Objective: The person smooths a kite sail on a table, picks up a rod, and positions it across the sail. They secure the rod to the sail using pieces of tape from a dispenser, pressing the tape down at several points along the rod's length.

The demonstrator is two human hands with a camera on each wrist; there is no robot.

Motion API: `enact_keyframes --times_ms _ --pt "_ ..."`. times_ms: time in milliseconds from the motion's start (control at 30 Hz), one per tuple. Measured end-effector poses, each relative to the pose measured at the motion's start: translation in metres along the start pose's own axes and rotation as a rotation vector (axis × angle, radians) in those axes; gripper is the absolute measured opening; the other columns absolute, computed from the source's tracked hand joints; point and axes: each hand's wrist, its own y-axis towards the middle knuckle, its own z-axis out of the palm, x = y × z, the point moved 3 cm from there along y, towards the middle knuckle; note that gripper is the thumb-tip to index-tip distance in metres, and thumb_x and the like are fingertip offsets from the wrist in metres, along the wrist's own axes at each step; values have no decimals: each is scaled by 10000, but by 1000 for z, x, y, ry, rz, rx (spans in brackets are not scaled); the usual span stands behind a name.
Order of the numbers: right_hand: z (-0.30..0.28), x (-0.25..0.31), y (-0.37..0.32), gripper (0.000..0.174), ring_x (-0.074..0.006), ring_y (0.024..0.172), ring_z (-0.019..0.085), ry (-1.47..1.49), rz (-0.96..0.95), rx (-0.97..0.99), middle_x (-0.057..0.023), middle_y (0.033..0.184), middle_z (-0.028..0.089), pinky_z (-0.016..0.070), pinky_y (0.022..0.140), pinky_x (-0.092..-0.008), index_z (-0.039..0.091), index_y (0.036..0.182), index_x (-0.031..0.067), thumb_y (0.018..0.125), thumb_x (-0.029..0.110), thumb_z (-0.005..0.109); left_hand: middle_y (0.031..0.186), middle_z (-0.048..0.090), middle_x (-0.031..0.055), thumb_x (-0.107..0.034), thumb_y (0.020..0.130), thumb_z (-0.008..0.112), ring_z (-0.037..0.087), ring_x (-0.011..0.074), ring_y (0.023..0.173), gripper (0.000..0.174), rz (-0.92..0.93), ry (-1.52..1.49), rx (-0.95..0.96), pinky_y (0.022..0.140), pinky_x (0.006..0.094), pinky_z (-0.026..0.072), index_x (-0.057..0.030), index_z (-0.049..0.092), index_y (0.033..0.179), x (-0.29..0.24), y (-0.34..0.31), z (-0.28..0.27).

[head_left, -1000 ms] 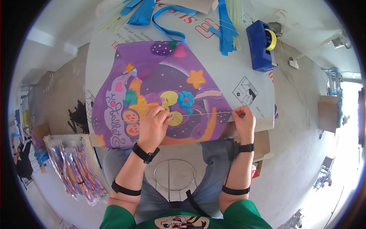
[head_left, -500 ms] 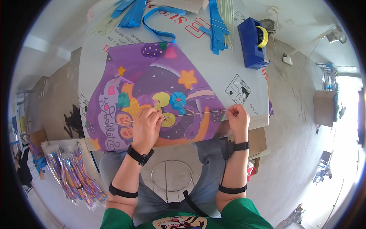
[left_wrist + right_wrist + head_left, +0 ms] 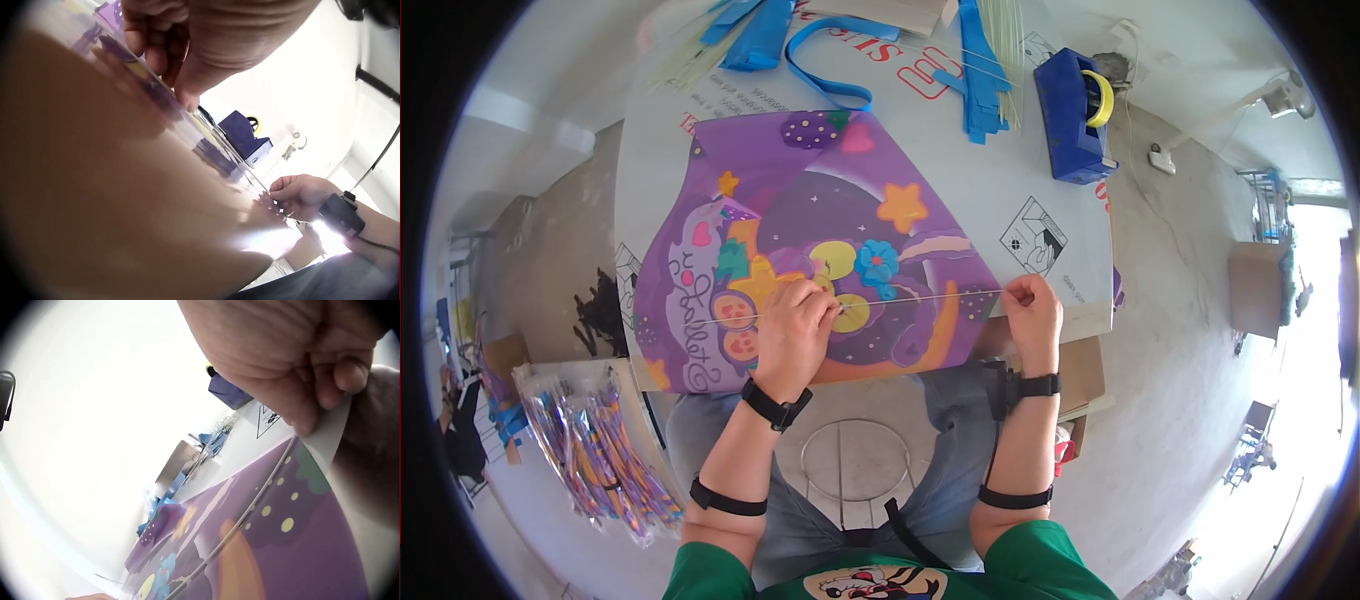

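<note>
A purple printed sheet [image 3: 740, 155] with stars, flowers and cartoon shapes lies in front of me, its near edge over my lap. Across it runs a thin white rod [image 3: 920, 297], nearly straight from left to right. My left hand [image 3: 796, 325] pinches the rod near the sheet's middle, thumb against fingers. At the right corner of the sheet, my right hand [image 3: 1032, 312] pinches the rod's end. The right wrist view has the rod [image 3: 240, 522] running right up to those fingertips, over a dotted purple patch.
On the white printed table cover [image 3: 960, 200] stand a blue tape dispenser [image 3: 1068, 120] with yellow tape, blue strips [image 3: 982, 95], a bundle of pale rods [image 3: 1005, 45] and a blue looped strap [image 3: 830, 88]. Plastic-wrapped colourful bundles [image 3: 600, 445] lie at left; a round metal stool [image 3: 855, 425] is below.
The head view shifts a little one way and back. Both hands keep their hold on the rod at about the same spots on the sheet.
</note>
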Motion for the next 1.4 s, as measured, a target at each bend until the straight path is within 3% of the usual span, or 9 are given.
enact_keyframes --times_ms 733,1100,1133,1200,1233,1267,1367,1400 --pt "1 -4 3 82 -120 596 560 32 -40 6 -39 663 600 465 580 -269 614 799 30 739 7 665 792 561 49 -47 694 713 567 261 805 138 0 -7 -3 698 383 459 -66 596 765 2 -1 -4" --pt "1 -16 7 83 -140 605 551 28 -107 -94 -46 659 579 466 605 -284 602 798 23 724 -14 600 806 584 76 -62 700 737 567 274 778 169 -10 -94 -56 656 371 455 -42 597 793 0 1 -18" --pt "2 -21 6 83 -140 605 551 45 -127 -104 -46 659 579 466 605 -284 602 798 23 724 -14 600 812 589 81 -53 710 732 569 273 769 161 -59 -169 -62 642 362 457 -38 601 800 -1 1 -24" --pt "2 -30 13 93 -76 563 490 330 23 -78 -1 668 529 399 505 -209 584 857 32 779 -16 571 807 599 72 -51 751 717 584 223 731 130 14 -176 -155 618 319 461 -32 609 820 -5 5 -48" --pt "-13 5 -1 81 -70 550 473 548 134 -21 8 677 507 377 485 -196 572 883 38 815 -6 567 793 603 73 -67 761 715 589 222 711 125 -106 -262 -166 612 321 464 -30 611 820 -1 7 -63" --pt "-17 4 0 59 -74 549 472 731 108 -19 11 677 506 383 488 -199 574 885 42 839 6 567 779 607 73 -83 772 712 594 221 691 124 -230 -349 -173 606 323 467 -27 613 820 4 8 -79" --pt "-36 8 9 47 -71 562 481 840 103 -85 9 687 523 384 492 -201 591 889 46 849 27 577 759 612 79 -123 811 686 597 177 679 126 -257 -248 -178 612 290 466 -19 618 831 23 34 -133" --pt "-46 17 17 47 -64 587 500 732 47 -74 15 695 543 379 495 -197 597 887 46 843 32 587 759 613 81 -133 818 678 598 171 684 128 -211 -181 -172 614 285 466 -18 622 829 34 49 -144"
